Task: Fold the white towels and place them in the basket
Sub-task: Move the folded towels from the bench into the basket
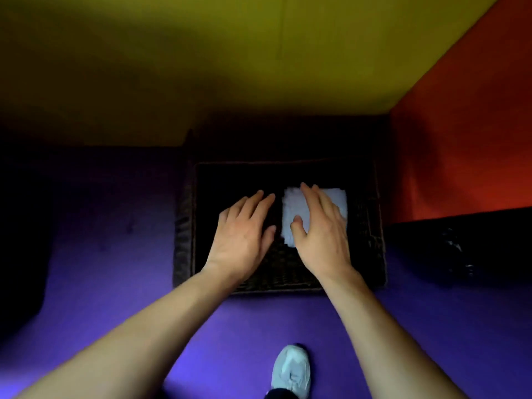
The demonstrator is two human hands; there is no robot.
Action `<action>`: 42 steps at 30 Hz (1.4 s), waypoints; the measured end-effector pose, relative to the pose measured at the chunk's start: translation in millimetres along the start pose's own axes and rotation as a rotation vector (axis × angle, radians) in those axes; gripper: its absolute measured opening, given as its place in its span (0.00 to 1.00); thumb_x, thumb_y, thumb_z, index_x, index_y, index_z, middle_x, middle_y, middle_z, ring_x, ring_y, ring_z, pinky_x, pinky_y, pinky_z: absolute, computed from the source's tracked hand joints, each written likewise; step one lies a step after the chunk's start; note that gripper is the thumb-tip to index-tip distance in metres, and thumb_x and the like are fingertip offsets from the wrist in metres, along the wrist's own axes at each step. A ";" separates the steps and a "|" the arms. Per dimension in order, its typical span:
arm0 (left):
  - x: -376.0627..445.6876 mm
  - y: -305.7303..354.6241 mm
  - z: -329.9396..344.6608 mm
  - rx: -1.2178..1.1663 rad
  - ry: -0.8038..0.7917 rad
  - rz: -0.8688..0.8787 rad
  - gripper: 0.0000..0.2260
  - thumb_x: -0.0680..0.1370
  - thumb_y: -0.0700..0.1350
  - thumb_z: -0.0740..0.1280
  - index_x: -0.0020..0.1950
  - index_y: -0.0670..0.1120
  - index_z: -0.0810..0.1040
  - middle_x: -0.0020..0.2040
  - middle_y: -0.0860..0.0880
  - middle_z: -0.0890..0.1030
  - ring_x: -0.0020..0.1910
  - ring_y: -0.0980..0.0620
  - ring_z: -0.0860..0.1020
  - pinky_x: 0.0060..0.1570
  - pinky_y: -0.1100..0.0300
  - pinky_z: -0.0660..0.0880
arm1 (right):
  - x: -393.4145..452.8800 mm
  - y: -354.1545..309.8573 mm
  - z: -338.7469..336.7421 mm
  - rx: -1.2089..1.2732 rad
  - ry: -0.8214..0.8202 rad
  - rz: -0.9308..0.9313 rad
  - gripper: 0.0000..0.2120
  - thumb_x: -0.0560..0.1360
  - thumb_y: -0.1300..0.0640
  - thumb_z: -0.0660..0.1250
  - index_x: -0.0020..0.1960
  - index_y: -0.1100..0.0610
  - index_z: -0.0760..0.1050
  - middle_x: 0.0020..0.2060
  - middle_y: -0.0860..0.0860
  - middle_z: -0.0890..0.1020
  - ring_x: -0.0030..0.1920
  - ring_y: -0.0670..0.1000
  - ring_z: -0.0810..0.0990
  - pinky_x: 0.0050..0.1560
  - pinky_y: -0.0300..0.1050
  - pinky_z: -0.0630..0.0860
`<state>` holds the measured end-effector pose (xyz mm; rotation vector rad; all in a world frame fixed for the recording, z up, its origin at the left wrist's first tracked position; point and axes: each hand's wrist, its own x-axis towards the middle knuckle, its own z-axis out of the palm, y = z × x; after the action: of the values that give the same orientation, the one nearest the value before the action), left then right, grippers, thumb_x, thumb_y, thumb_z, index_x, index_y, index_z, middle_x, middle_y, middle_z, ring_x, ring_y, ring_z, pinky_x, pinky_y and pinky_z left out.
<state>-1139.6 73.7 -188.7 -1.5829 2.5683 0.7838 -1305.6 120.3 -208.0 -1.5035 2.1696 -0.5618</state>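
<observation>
White terry cloth, folded into a compact rectangle, is the towel (313,208), and it lies inside the basket (184,226), on the right half of its floor, nearer the far wall than the near one. The right hand (322,234) is spread over the towel from above, palm down, its fingers (309,194) straight and reaching across the cloth toward its far edge while the thumb lies over the towel's near left part; the grip is wide, nothing curled round the fabric, and whether the palm actually presses the cloth or hangs just above it I cannot tell. The left hand (244,234) is just beside it, over the darker left half of the basket, also palm down with straight fingers held together and holding nothing, its thumb close to the towel's left edge. Both bare forearms come in from the lower corners and cross the near rim. The basket is dark woven wicker, rectangular and shallow, its inside mostly in deep shadow. It sits on a purple floor (100,298), against a yellow-green wall (201,67) behind it and near an orange-red wall (466,125) to the right. A dark bulky shape (460,249) lies right of the basket, too dim to identify. Near the bottom edge a pale sneaker (292,370) points toward the basket.
</observation>
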 end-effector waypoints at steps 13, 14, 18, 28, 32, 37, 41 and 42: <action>-199.3 -54.2 -217.9 0.043 0.280 -0.264 0.21 0.81 0.55 0.60 0.72 0.49 0.73 0.73 0.47 0.72 0.72 0.43 0.70 0.69 0.47 0.66 | -72.6 -257.1 -83.6 0.057 -0.075 -0.287 0.29 0.78 0.55 0.66 0.77 0.52 0.66 0.75 0.52 0.68 0.73 0.55 0.68 0.72 0.54 0.65; -213.8 -63.4 -229.5 0.040 0.304 -0.291 0.20 0.81 0.55 0.60 0.71 0.49 0.73 0.72 0.48 0.72 0.71 0.43 0.70 0.69 0.48 0.66 | -79.3 -277.7 -84.3 0.058 -0.090 -0.312 0.29 0.78 0.55 0.66 0.77 0.51 0.66 0.75 0.52 0.69 0.72 0.55 0.68 0.71 0.54 0.65; -271.0 -101.3 -267.9 0.012 0.391 -0.417 0.19 0.80 0.54 0.62 0.70 0.49 0.74 0.70 0.49 0.73 0.69 0.45 0.71 0.69 0.50 0.65 | -107.0 -353.9 -75.7 0.073 -0.147 -0.395 0.28 0.77 0.55 0.67 0.77 0.51 0.66 0.74 0.52 0.69 0.71 0.54 0.69 0.70 0.53 0.66; -386.4 -240.8 -330.0 -0.038 0.488 -0.659 0.18 0.80 0.54 0.59 0.67 0.50 0.76 0.66 0.50 0.75 0.66 0.48 0.72 0.66 0.54 0.65 | -173.8 -530.5 20.1 0.141 -0.334 -0.477 0.27 0.78 0.55 0.68 0.76 0.50 0.67 0.70 0.49 0.71 0.65 0.51 0.72 0.67 0.53 0.70; -418.1 -308.4 -342.1 -0.049 0.477 -0.707 0.18 0.80 0.54 0.59 0.66 0.50 0.76 0.65 0.50 0.75 0.63 0.47 0.74 0.63 0.52 0.67 | -194.1 -584.3 70.7 0.134 -0.429 -0.450 0.27 0.78 0.54 0.67 0.76 0.49 0.66 0.68 0.47 0.71 0.64 0.50 0.72 0.68 0.49 0.68; -434.4 -412.7 -350.9 0.007 0.475 -0.730 0.18 0.79 0.51 0.60 0.67 0.48 0.75 0.64 0.46 0.76 0.59 0.41 0.76 0.59 0.45 0.72 | -206.0 -636.4 132.0 0.181 -0.610 -0.307 0.26 0.79 0.53 0.64 0.76 0.46 0.64 0.66 0.45 0.70 0.65 0.48 0.71 0.68 0.50 0.70; -433.9 -504.3 -359.2 -0.043 0.453 -0.856 0.22 0.80 0.46 0.64 0.73 0.41 0.69 0.67 0.40 0.74 0.62 0.36 0.75 0.58 0.41 0.71 | -205.4 -666.7 173.9 0.182 -0.702 -0.141 0.23 0.79 0.48 0.63 0.73 0.42 0.63 0.62 0.44 0.70 0.62 0.48 0.75 0.57 0.51 0.76; -433.2 -525.4 -360.6 -0.084 0.420 -0.908 0.24 0.80 0.47 0.64 0.74 0.40 0.67 0.69 0.39 0.73 0.65 0.36 0.73 0.60 0.41 0.70 | -203.7 -672.9 182.9 0.181 -0.713 -0.081 0.22 0.79 0.47 0.63 0.72 0.43 0.63 0.60 0.44 0.71 0.59 0.49 0.76 0.54 0.51 0.77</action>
<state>-402.3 91.5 34.4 -2.8044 1.6193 0.4792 -624.8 77.7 42.0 -1.4140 1.4766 -0.1871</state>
